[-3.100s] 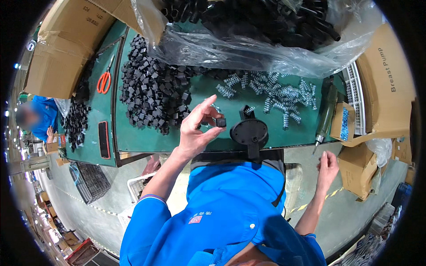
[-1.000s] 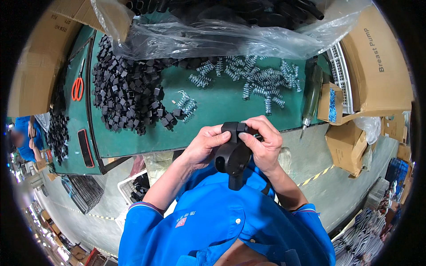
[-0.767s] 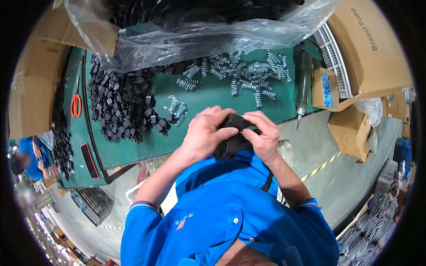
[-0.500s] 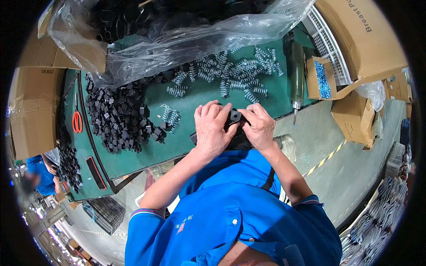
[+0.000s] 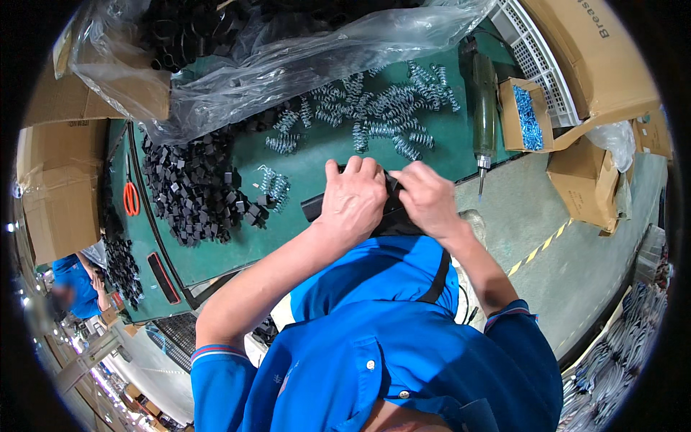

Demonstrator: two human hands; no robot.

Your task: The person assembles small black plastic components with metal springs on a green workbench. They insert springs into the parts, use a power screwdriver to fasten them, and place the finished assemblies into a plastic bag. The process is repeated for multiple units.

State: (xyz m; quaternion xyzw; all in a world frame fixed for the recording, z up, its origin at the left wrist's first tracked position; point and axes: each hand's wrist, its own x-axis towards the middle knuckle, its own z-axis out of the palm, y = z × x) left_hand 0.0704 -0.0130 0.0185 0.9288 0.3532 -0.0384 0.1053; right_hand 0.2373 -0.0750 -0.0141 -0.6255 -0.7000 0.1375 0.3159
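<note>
Both of my hands close around one black plastic part [image 5: 314, 207] at the near edge of the green mat [image 5: 317, 162]. My left hand [image 5: 353, 201] covers its middle, with a black end sticking out to the left. My right hand [image 5: 426, 198] pinches the right side, fingertips meeting those of the left hand. Most of the part is hidden under my fingers. A loose pile of metal coil springs [image 5: 381, 111] lies just beyond my hands, and a heap of small black plastic pieces [image 5: 191, 187] lies to the left.
A clear plastic bag [image 5: 288, 50] of black parts fills the back of the bench. A green power screwdriver [image 5: 484, 101] and a small box of blue screws [image 5: 524, 111] lie at the right. Cardboard boxes [image 5: 61, 187] stand on both sides. Orange-handled scissors [image 5: 131, 198] lie at the left. Another person [image 5: 72, 284] works at far left.
My left hand held a small piece alone above the mat while the right hung by my side. Both hands then came together on the black part and raised it to the mat's edge.
</note>
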